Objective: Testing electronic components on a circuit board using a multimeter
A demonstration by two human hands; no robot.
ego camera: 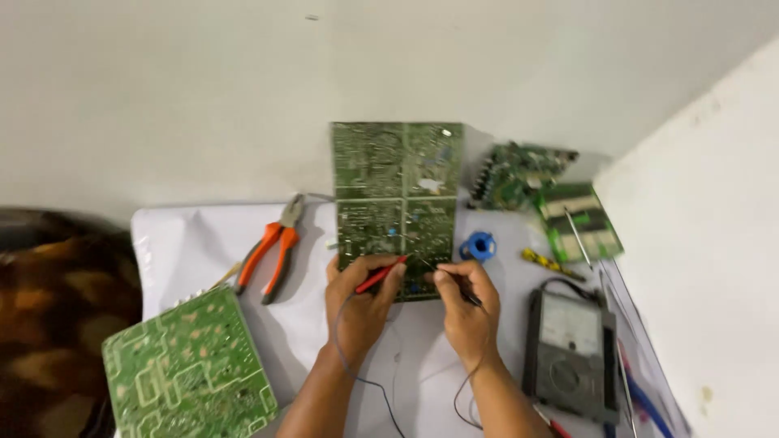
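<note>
A large green circuit board (396, 195) stands upright against the wall at the back of the white table (187, 243). My left hand (357, 304) holds a red test probe (381, 274) with its tip on the board's lower edge. My right hand (464, 304) holds a black test probe (464, 292), its tip touching the board close by. Thin wires run from both probes back past my wrists. A dark analog multimeter (570, 353) lies to the right of my right hand.
Orange-handled pliers (274, 250) lie left of the board. Another green board (188, 369) sits at the near left. A blue solder spool (479, 246), a yellow-handled tool (550, 263) and two smaller boards (519, 174) (580, 219) lie at the right by a side wall.
</note>
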